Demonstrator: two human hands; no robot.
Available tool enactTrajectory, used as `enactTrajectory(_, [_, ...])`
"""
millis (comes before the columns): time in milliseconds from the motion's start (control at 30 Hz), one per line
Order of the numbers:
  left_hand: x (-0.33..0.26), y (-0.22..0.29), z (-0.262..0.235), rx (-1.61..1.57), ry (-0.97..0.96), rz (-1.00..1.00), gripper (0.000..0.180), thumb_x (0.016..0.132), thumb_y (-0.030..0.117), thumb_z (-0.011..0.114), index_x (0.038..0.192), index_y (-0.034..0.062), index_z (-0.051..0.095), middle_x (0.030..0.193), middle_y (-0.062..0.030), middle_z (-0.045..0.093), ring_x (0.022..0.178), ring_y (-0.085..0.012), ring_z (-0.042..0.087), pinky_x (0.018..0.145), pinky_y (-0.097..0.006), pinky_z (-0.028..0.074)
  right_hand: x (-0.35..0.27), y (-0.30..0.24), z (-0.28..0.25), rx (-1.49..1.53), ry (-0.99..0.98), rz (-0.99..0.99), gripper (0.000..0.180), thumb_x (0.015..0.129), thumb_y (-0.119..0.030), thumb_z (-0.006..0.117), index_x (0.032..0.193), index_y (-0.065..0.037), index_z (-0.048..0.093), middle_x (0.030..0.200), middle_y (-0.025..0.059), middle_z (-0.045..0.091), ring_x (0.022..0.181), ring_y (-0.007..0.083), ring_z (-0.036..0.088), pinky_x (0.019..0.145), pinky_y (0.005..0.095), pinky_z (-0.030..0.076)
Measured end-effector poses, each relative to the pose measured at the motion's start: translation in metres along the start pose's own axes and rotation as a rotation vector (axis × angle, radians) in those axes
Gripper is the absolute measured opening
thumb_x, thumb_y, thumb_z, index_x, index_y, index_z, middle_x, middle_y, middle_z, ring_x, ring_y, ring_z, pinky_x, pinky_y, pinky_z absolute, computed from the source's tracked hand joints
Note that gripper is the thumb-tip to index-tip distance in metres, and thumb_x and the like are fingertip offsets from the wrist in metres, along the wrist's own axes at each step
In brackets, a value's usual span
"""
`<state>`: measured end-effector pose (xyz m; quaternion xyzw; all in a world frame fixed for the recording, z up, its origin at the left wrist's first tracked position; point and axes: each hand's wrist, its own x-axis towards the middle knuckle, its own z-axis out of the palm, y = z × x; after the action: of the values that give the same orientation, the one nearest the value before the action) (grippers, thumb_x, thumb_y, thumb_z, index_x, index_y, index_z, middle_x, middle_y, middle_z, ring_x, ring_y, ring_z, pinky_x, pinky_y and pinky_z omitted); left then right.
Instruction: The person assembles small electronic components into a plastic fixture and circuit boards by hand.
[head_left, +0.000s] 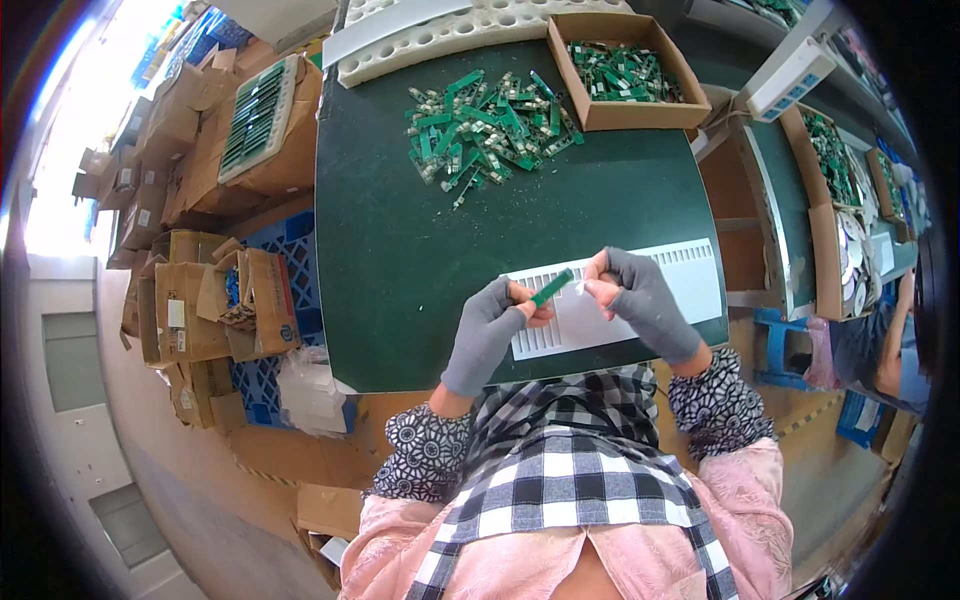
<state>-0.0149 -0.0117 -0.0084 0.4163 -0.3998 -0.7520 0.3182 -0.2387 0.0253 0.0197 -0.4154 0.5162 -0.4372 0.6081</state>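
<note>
Both my hands wear grey fingerless gloves and work above a white slotted tray (640, 310) at the table's near edge. My left hand (492, 325) grips a small green circuit board (552, 288) between thumb and fingers, its free end tilted up to the right. My right hand (640, 300) is closed in a pinch just right of the board. A tiny whitish bit shows at its fingertips, too small to name. Farther off on the dark green tabletop lies a loose heap of green circuit boards (490, 130) with pale connectors.
A cardboard box (640, 115) full of boards stands at the far right, beside a white foam tray (440, 55) with round holes. Cartons (190, 310) and a blue pallet (290, 245) are left of the table. Another person (885, 350) sits at the right.
</note>
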Motion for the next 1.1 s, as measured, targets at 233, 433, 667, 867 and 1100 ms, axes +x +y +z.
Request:
enactTrajectory(233, [0.000,0.005,0.000,0.149,-0.152,-0.063,0.012,0.091,0.003,0.054,0.095,-0.0067,0.059,0.097,-0.0145,0.065,0.094,-0.0215,0.069,0.087,-0.032,0.057,-0.007,0.031,0.023,-0.254,0.173,-0.071,0.016,0.086,-0.019,0.068,0.088,-0.003,0.065,0.061,-0.0056,0.045,0.057,0.0043,0.040,0.054,0.0232,0.035])
enactTrajectory(433, [-0.002,-0.002,0.001,0.120,-0.140,-0.032,0.008,0.093,0.000,0.054,0.097,-0.0065,0.056,0.099,-0.0101,0.060,0.096,-0.0178,0.067,0.088,-0.030,0.056,-0.008,0.029,0.029,-0.385,0.213,-0.097,0.016,0.085,-0.019,0.070,0.090,-0.003,0.066,0.058,-0.0031,0.044,0.055,0.0060,0.042,0.052,0.0257,0.036])
enactTrajectory(667, [-0.003,-0.003,0.001,0.141,-0.143,-0.015,0.007,0.094,0.000,0.053,0.097,-0.0061,0.056,0.099,-0.0090,0.060,0.096,-0.0175,0.066,0.087,-0.029,0.055,-0.008,0.026,0.031,-0.413,0.195,-0.063,0.017,0.085,-0.019,0.071,0.090,-0.004,0.066,0.057,-0.0024,0.044,0.054,0.0072,0.042,0.051,0.0267,0.036])
enactTrajectory(867, [-0.003,-0.004,0.001,0.171,-0.145,-0.004,0.007,0.094,-0.001,0.053,0.097,-0.0064,0.056,0.098,-0.0087,0.061,0.095,-0.0178,0.067,0.088,-0.029,0.055,-0.007,0.026,0.029,-0.446,0.184,-0.086,0.016,0.084,-0.018,0.071,0.090,-0.004,0.065,0.056,-0.0015,0.046,0.053,0.0079,0.043,0.051,0.0274,0.037])
enactTrajectory(1100, [0.000,-0.007,0.000,0.145,-0.145,-0.006,0.007,0.095,0.000,0.054,0.097,-0.0062,0.056,0.098,-0.0088,0.061,0.095,-0.0176,0.067,0.087,-0.030,0.056,-0.004,0.026,0.030,-0.475,0.197,-0.084,0.015,0.084,-0.017,0.071,0.090,-0.004,0.064,0.057,-0.0008,0.047,0.053,0.0097,0.045,0.052,0.0285,0.038])
